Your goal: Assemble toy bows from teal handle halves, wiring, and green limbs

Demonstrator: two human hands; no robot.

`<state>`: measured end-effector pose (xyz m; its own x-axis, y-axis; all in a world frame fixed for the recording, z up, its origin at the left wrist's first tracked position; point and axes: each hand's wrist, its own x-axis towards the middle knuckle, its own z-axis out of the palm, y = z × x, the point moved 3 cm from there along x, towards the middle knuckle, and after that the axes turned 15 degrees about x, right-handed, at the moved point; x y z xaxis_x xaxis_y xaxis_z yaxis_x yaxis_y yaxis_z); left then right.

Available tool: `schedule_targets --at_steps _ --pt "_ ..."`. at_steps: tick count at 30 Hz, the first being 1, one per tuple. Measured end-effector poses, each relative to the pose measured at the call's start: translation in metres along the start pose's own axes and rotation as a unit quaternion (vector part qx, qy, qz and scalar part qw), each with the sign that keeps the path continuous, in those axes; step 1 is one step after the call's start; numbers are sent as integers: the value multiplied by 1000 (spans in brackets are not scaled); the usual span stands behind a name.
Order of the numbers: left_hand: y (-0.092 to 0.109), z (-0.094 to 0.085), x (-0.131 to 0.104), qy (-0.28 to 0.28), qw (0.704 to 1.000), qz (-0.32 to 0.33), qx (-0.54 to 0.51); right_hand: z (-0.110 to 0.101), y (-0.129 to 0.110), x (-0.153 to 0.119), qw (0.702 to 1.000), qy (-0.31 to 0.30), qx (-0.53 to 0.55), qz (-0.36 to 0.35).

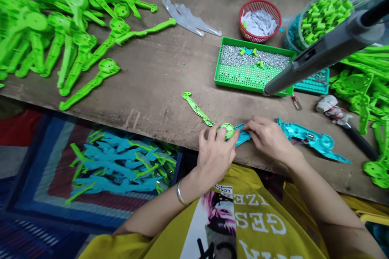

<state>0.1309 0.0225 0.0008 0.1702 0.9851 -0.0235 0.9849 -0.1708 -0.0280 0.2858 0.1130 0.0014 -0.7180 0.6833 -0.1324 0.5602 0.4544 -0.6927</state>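
My left hand (216, 151) is closed on the round hub of a bright green plastic part (197, 109), its fingers over the hub. The part's narrow arm points away to the upper left, with small wires inside. My right hand (267, 136) pinches with thumb and fingertips close by, above a blue plastic shell (323, 141) that passes under it. What sits in that pinch is hidden by the fingers. To the right of this hand, the open hollow of the shell shows wires and a small metal piece.
A grey electric screwdriver (306, 48) hangs over a green tray (255, 88) of screws. Beyond are a red basket (270, 37) and a tub of green pieces (325, 20). Green parts (36, 24) are heaped left; a hammer (354, 133) lies right. A crate (50, 170) holds finished-looking blue and green pieces below.
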Motion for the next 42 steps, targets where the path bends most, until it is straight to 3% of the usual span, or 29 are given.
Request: schedule_targets --at_steps 14,20,27,34,42 --pt "1 -1 -5 -22 999 21 39 2 1 0 996 -16 -76 -51" --pt "3 -3 -3 -34 998 27 54 -8 4 -8 994 -20 -91 -50" --pt "2 -3 -3 -30 998 24 47 -26 24 -27 998 57 -31 -10" --pt "2 -4 -1 -53 997 21 57 -14 31 -33 990 128 -47 -38" --pt "1 1 -4 -25 999 10 33 -2 22 -33 973 154 -168 -25"
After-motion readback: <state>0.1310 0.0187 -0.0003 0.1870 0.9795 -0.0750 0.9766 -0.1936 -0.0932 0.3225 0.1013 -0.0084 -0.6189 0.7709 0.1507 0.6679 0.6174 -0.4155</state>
